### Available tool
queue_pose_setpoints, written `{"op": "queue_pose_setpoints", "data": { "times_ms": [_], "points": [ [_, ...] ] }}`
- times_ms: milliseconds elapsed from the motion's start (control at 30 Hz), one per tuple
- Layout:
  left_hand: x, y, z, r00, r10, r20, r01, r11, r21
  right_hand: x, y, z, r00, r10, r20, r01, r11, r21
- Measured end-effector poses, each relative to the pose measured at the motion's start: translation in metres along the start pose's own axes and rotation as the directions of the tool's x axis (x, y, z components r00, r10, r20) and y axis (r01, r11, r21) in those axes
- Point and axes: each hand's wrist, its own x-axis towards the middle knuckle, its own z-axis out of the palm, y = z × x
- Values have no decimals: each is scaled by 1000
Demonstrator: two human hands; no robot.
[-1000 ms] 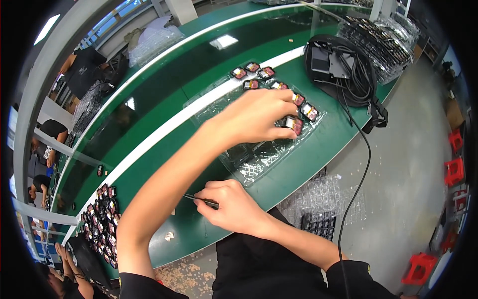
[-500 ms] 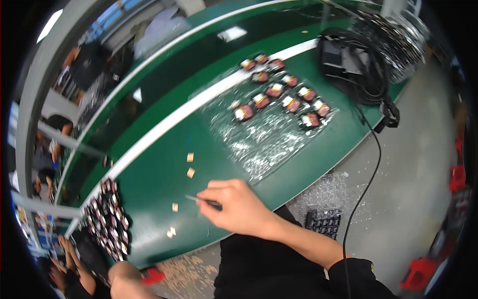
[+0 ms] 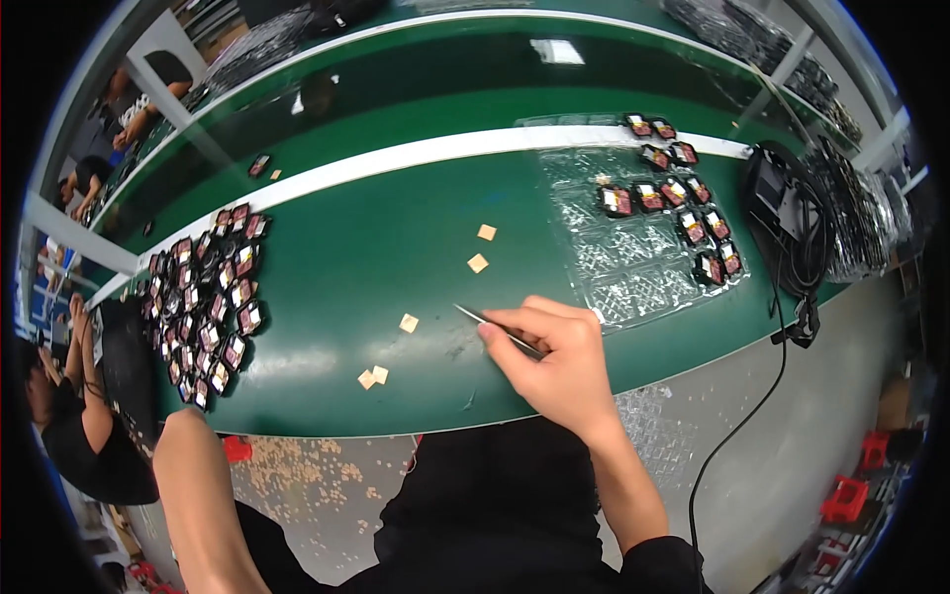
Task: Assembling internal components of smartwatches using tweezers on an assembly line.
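A worker's right hand [image 3: 559, 356] held a slim pair of tweezers [image 3: 469, 313] over the green table [image 3: 336, 287], the grip closed firmly about the shaft, thumb against fingers, with the tips pointing up and to the left. The left hand [image 3: 185, 424] was bent down at the table's near edge, just beside a heap of black-cased modules [image 3: 203, 297] with pink-and-white labels; its fingers were hidden, and I could not tell how far open that grip was or whether it had hold of anything.

Between heap and tweezers lay 5 small tan squares [image 3: 409, 324], 2 of them touching. To the right, a clear plastic tray [image 3: 633, 265] held 12 more labelled modules [image 3: 675, 191], grouped toward its far and right sides. Beside the tray sat a black pouch [image 3: 787, 213] with a coiled cable, near a stack of clear trays [image 3: 846, 223]. More tan bits [image 3: 307, 475] littered the floor [image 3: 737, 406], and a co-worker [image 3: 74, 426] in black sat at far left.
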Motion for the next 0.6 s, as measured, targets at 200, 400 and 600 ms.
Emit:
{"op": "queue_pose_setpoints", "data": {
  "times_ms": [200,400,600],
  "points": [
    [-33,-52,-54,1000,15,6,-16,1000,8,4,1,1,1000,21,5,-20,997,-71],
    [-66,-92,-110,965,-261,37,259,965,49,4,2,4,1000,1,11,0,1000,-29],
    [-132,-106,-173,276,-866,-416,959,280,51,0,5,-5,999,29,-41,-31,999,-45]
  ]
}}
